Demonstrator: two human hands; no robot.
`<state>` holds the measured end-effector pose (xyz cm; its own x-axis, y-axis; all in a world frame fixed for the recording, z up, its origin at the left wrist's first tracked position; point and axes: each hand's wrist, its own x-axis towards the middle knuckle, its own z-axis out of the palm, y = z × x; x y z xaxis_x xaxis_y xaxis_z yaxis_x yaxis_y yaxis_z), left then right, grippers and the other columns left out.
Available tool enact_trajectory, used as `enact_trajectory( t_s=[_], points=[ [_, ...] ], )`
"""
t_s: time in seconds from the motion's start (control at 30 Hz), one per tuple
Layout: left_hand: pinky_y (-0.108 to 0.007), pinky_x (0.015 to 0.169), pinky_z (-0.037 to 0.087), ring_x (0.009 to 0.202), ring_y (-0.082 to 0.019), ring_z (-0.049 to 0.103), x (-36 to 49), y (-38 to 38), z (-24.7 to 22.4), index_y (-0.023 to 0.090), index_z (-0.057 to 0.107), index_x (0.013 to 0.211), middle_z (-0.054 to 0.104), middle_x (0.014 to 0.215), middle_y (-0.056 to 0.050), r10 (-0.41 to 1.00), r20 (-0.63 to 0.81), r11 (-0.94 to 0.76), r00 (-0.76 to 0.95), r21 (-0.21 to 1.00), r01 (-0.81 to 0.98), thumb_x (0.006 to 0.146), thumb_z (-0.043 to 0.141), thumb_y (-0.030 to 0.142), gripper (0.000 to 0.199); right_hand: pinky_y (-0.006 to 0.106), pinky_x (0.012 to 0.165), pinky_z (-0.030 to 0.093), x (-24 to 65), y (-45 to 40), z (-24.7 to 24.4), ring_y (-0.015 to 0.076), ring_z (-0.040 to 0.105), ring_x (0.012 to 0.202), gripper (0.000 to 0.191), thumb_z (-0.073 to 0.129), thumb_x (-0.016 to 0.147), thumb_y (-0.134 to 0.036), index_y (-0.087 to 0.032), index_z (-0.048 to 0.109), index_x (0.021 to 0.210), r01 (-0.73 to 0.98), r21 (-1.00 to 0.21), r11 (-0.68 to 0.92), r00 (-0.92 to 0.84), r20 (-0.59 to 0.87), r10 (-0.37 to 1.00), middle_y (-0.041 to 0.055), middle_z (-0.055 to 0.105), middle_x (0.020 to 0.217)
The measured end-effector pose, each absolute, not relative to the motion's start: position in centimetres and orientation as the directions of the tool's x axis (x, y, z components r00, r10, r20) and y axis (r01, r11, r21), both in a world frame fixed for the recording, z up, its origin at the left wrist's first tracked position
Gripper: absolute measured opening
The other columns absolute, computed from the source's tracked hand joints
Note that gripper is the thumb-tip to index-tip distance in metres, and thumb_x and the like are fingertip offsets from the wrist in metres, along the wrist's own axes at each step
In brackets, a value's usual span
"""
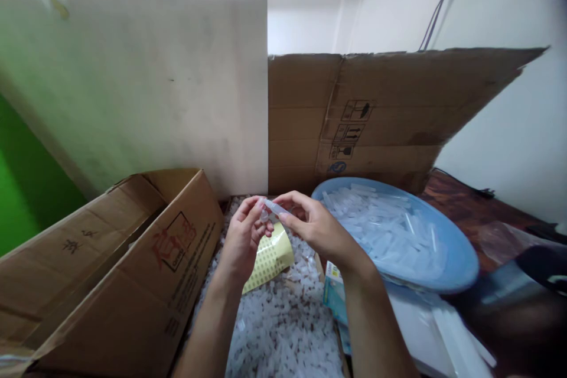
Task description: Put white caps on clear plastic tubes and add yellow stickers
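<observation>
My right hand (312,224) pinches a slim, translucent plastic tube (277,208) between thumb and fingers. The tube slants up to the left, its tip meeting the fingers of my left hand (245,227). Those fingers are closed around a small clear plastic piece (264,214), which looks like a cap; its exact shape is partly hidden. Just below both hands, a yellow sheet of small round stickers (271,257) lies curled over a heap of small translucent plastic pieces (283,319).
On the right, a blue basin (465,266) holds many translucent tubes (394,224). An open cardboard box (195,254) stands at the left. A flattened carton (390,112) and a white board (177,88) rise behind. Near my right forearm sit a teal package (334,295) and white boxes (411,325).
</observation>
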<state>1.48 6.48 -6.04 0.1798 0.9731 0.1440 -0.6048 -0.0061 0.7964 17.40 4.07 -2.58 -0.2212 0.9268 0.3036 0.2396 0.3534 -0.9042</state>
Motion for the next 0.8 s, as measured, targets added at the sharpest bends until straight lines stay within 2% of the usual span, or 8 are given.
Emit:
enact_trajectory(
  t_s=[0.13,0.27,0.37,0.53,0.8],
  points=[
    [-0.017,0.057,0.049,0.061,-0.006,0.059,1.37,6.33,-6.05,0.014,0.071,0.095,0.065,0.083,-0.001,0.964,0.144,-0.008,0.223,0.856,-0.517,0.080,0.084,0.036,0.030,0.030,0.084,0.052,17.19,4.14,-2.56,0.0188,0.067,0.097,0.019,0.063,0.097,-0.039,-0.022,0.066,0.106,0.267,-0.894,0.359,-0.152,0.329,0.932,0.0035,0.071,0.103],
    [-0.020,0.056,0.048,0.058,-0.009,0.058,1.33,6.40,-6.24,0.012,0.075,0.090,0.064,0.074,-0.002,0.958,0.137,-0.019,0.252,0.907,-0.420,0.077,0.086,0.039,0.032,0.031,0.082,0.052,17.13,4.12,-2.38,0.0189,0.068,0.091,0.020,0.064,0.096,-0.035,-0.021,0.070,0.110,0.319,-0.879,0.355,-0.139,0.327,0.935,0.0037,0.072,0.097],
    [-0.021,0.056,0.047,0.057,-0.010,0.057,1.15,6.59,-6.39,0.012,0.077,0.090,0.065,0.071,-0.003,0.958,0.132,-0.033,0.255,0.933,-0.358,0.074,0.088,0.041,0.034,0.033,0.085,0.052,17.18,4.15,-2.35,0.0204,0.069,0.093,0.018,0.066,0.094,-0.033,-0.020,0.074,0.102,0.339,-0.870,0.357,-0.145,0.327,0.934,0.0059,0.075,0.099],
    [-0.023,0.058,0.048,0.057,-0.011,0.057,0.77,6.64,-6.19,0.013,0.080,0.091,0.065,0.065,-0.004,0.957,0.122,-0.052,0.264,0.965,-0.259,0.074,0.087,0.044,0.036,0.030,0.072,0.049,17.01,4.21,-2.14,0.0179,0.067,0.078,0.013,0.071,0.089,-0.030,-0.018,0.076,0.086,0.453,-0.827,0.334,-0.055,0.348,0.936,0.0041,0.075,0.084],
    [-0.027,0.063,0.054,0.065,-0.016,0.065,0.94,6.28,-5.83,0.013,0.082,0.101,0.074,0.078,-0.010,0.946,0.149,-0.116,0.289,0.985,-0.127,0.083,0.080,0.044,0.036,0.030,0.073,0.051,17.04,4.08,-2.07,0.0191,0.070,0.080,0.010,0.070,0.087,-0.027,-0.019,0.075,0.083,0.454,-0.828,0.329,-0.006,0.366,0.931,0.0038,0.075,0.085]
  ],
)
